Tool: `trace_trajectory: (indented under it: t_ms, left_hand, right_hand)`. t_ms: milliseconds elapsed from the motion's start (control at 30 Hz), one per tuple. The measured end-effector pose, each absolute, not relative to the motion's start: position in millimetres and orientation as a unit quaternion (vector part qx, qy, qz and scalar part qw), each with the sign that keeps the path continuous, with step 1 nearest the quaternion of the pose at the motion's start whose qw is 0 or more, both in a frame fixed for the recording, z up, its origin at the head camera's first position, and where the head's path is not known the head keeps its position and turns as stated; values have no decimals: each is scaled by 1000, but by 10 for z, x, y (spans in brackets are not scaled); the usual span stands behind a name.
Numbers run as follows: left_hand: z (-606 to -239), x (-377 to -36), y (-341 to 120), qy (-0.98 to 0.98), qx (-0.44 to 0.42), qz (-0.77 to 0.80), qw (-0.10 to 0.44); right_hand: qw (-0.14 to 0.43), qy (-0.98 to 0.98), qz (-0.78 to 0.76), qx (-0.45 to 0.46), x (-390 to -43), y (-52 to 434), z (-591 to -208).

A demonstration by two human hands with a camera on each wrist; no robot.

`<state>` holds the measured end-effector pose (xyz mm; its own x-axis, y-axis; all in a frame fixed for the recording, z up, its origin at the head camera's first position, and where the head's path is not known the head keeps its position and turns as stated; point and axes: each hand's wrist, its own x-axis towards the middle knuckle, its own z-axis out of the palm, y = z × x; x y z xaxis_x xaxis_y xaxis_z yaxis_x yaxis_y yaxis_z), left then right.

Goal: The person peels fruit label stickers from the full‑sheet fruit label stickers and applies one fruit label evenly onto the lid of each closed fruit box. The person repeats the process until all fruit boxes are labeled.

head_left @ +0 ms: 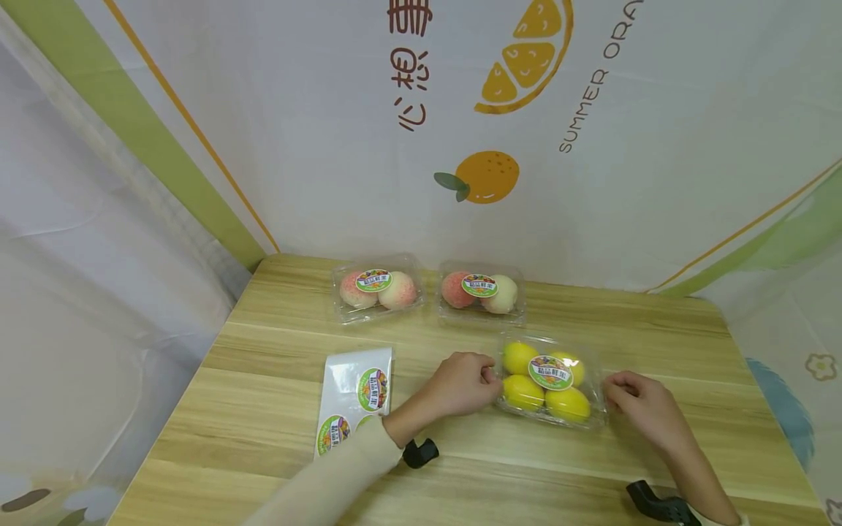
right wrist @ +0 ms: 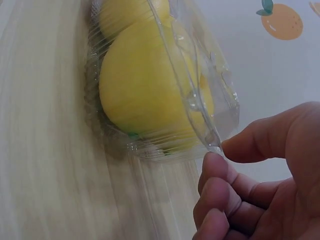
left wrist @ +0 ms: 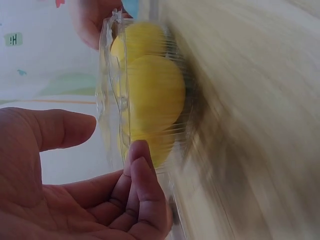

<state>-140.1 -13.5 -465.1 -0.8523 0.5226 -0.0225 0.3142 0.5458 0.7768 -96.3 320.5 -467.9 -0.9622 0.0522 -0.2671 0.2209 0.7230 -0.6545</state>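
Note:
A clear plastic clamshell box of several yellow lemons lies on the table, with a fruit sticker on its lid. At the box's left side is my left hand. In the left wrist view its thumb stands apart from the fingers, whose tips overlap the box's lower side. My right hand is at the opposite end. Seen from the right wrist, its thumb and index finger pinch the corner of the box's rim.
Two clear boxes of peaches, a left one and a right one, stand along the back, both stickered. A white sheet of round stickers lies at left, partly under the left sleeve. A printed curtain hangs behind the wooden table.

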Motion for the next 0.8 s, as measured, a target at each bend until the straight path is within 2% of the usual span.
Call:
trace_trajectory:
  t_ms: [800]
  left_hand:
    - [-4633, -1326, 186, 873, 258, 385, 150]
  right_hand:
    - [113, 887, -426, 141, -856, 3484, -4687]
